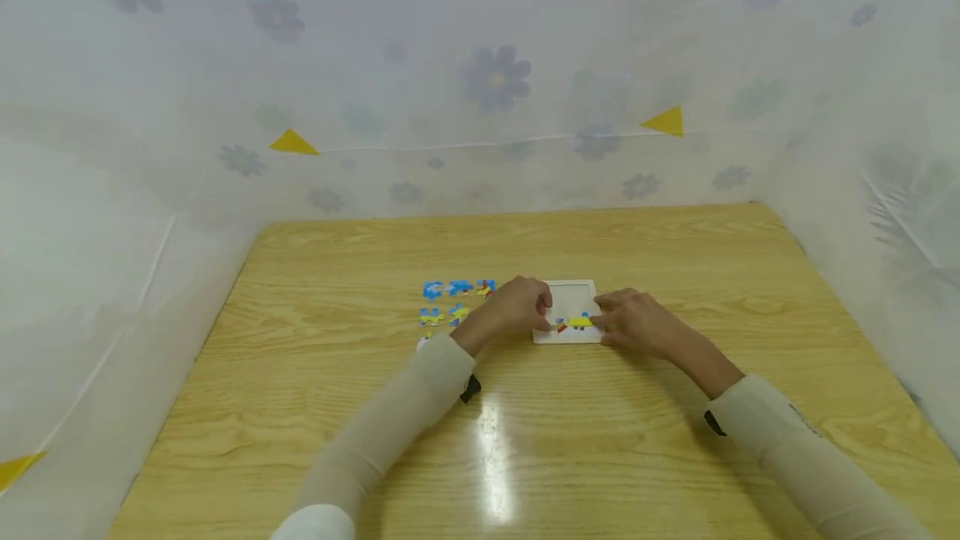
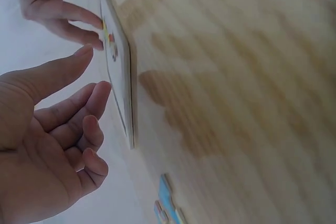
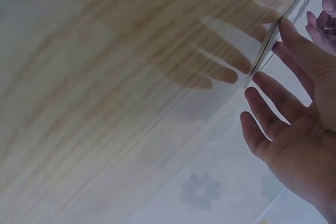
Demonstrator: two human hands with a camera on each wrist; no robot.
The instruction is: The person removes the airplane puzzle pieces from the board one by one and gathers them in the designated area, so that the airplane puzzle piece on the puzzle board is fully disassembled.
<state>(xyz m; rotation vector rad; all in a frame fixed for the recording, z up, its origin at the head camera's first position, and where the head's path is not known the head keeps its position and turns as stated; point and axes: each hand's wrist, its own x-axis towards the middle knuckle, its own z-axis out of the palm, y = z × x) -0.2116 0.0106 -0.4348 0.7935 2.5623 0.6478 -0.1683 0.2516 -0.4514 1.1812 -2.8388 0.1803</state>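
Note:
A white puzzle tray (image 1: pixel 567 339) lies on the table, with a few colourful jigsaw pieces (image 1: pixel 580 322) set along its lower part. My left hand (image 1: pixel 517 305) hovers over the tray's left side. In the left wrist view its thumb stands apart from the loosely bent fingers (image 2: pixel 98 98), and nothing shows between them. My right hand (image 1: pixel 637 323) is at the tray's right edge, its fingers (image 3: pixel 270 90) extended and touching the side. Left of the tray lie loose blue and yellow jigsaw pieces (image 1: pixel 459 287), partly hidden by my left hand and forearm.
The wooden table (image 1: pixel 570 448) reflects a bright streak of light near its front. White flower-patterned sheeting (image 1: pixel 420 98) surrounds it at the back and sides, with yellow triangles (image 1: pixel 294 142) on it.

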